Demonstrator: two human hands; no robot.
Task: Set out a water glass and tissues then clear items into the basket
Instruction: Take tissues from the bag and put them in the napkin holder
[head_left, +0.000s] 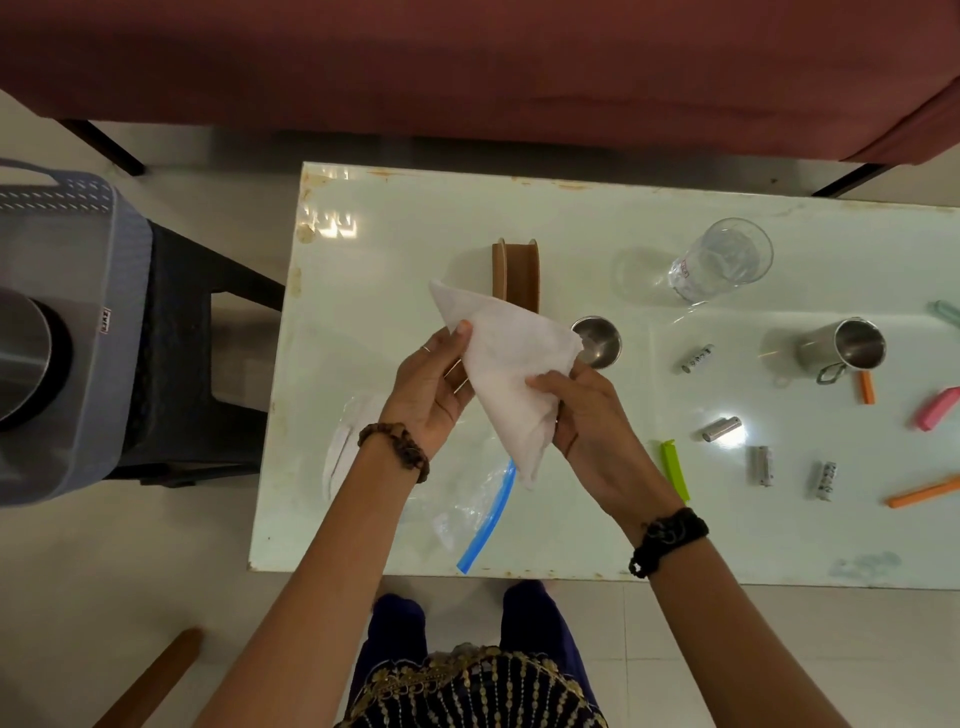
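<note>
A white tissue, folded into a triangle, is held up over the white table. My left hand pinches its left edge with the thumb on top. My right hand grips its right side near the lower point. Behind the tissue stands a brown wooden tissue holder. A clear water glass stands at the back right. Under my hands lies a clear zip bag with a blue seal, and more white tissues lie at the left. A grey basket sits on a dark stool at the left.
A small steel cup and a steel mug stand on the table. Several batteries and coloured clips, green, orange and pink, lie scattered at the right. A maroon sofa runs along the back.
</note>
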